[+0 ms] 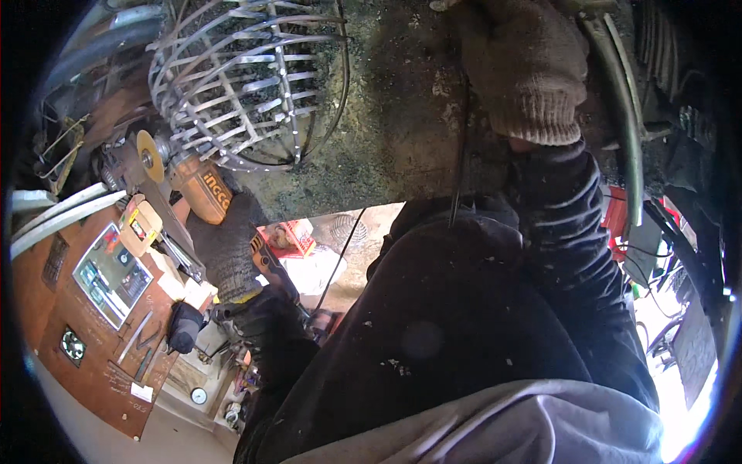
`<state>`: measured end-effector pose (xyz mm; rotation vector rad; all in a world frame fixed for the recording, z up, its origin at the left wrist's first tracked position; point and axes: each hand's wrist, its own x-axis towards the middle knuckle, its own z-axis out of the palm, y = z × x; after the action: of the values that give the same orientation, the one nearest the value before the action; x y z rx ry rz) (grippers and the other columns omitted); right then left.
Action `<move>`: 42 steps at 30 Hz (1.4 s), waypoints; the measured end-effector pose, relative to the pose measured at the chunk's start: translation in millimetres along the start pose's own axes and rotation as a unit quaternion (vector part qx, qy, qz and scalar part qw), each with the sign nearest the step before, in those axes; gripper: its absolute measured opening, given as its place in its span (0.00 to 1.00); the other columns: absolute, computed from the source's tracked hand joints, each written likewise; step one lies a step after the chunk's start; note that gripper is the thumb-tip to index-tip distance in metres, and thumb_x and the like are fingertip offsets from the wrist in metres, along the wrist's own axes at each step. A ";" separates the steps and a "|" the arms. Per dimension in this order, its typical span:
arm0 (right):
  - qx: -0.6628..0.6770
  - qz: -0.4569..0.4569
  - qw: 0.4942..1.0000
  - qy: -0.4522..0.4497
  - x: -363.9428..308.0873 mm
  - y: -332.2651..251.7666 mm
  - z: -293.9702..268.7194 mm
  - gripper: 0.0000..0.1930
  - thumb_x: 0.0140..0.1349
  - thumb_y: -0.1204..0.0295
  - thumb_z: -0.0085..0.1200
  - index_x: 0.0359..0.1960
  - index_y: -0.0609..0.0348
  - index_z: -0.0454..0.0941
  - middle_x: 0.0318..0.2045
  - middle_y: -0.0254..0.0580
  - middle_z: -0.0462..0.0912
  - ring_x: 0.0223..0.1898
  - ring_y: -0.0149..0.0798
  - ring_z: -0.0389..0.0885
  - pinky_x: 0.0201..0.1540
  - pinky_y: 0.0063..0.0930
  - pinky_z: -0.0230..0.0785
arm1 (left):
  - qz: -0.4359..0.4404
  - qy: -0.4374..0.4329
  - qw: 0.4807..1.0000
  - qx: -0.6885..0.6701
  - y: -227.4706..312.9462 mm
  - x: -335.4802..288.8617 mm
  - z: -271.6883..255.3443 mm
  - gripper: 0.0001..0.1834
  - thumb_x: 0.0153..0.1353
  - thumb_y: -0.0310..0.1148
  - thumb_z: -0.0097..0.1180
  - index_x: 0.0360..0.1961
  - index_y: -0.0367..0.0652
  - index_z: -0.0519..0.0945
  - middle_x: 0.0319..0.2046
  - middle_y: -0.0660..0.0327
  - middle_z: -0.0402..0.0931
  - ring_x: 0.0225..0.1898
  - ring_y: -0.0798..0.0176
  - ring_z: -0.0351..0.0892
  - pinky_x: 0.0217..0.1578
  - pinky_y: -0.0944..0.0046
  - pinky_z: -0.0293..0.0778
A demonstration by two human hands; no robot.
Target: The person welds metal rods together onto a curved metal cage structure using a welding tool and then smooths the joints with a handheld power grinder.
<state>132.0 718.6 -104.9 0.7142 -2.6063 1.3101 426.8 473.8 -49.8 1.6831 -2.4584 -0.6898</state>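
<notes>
My left hand (228,251), in a dark grey glove, grips the rear of an orange angle grinder (202,192). The grinder's yellowish disc (150,155) points up-left, close to the lower edge of a round cage of bent metal strips (239,85). The cage lies on a dark, rough workbench top (386,131). My right hand (529,69), in a beige knitted glove, rests curled on the bench at the top of the view, with its fingers cut off by the frame edge. A thin dark rod (461,155) runs down from beside it over the bench edge.
A brown board (93,309) with a small fan and hand tools lies low on the left, next to white pipes (62,213). A red box (290,236) sits below the bench. Curved metal tubing (626,116) and cables crowd the right side.
</notes>
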 end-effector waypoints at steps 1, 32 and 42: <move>-0.009 -0.003 1.000 -0.003 1.9 -1.9 -4.0 0.14 0.52 0.73 0.62 0.42 0.59 0.87 0.41 0.55 0.86 0.41 0.54 0.86 0.44 0.44 0.79 | -0.037 -0.010 0.998 0.054 2.2 -0.3 -0.8 0.26 0.50 0.40 0.76 0.45 0.38 0.80 0.27 0.62 0.80 0.25 0.66 0.80 0.27 0.64 0.76; -0.037 0.193 0.954 -0.226 -172.6 -57.9 -175.6 0.37 0.54 0.72 0.68 0.68 0.61 0.67 0.54 0.54 0.83 0.56 0.49 0.83 0.57 0.40 0.75 | 0.044 -0.419 0.573 -0.703 191.0 -164.8 109.2 0.25 0.57 0.34 0.72 0.51 0.41 0.73 0.40 0.61 0.77 0.41 0.65 0.80 0.44 0.63 0.79; -0.003 0.297 0.879 -0.373 -168.2 -59.9 -179.0 0.42 0.54 0.74 0.65 0.71 0.62 0.60 0.58 0.56 0.79 0.61 0.48 0.79 0.61 0.41 0.72 | -0.070 -0.397 0.555 -0.727 160.8 -187.4 152.2 0.24 0.56 0.28 0.72 0.51 0.40 0.74 0.40 0.58 0.80 0.41 0.63 0.83 0.43 0.61 0.82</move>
<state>292.4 887.9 -7.1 0.4861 -3.6786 1.3361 313.2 738.1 -86.6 0.7179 -0.7740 -2.7706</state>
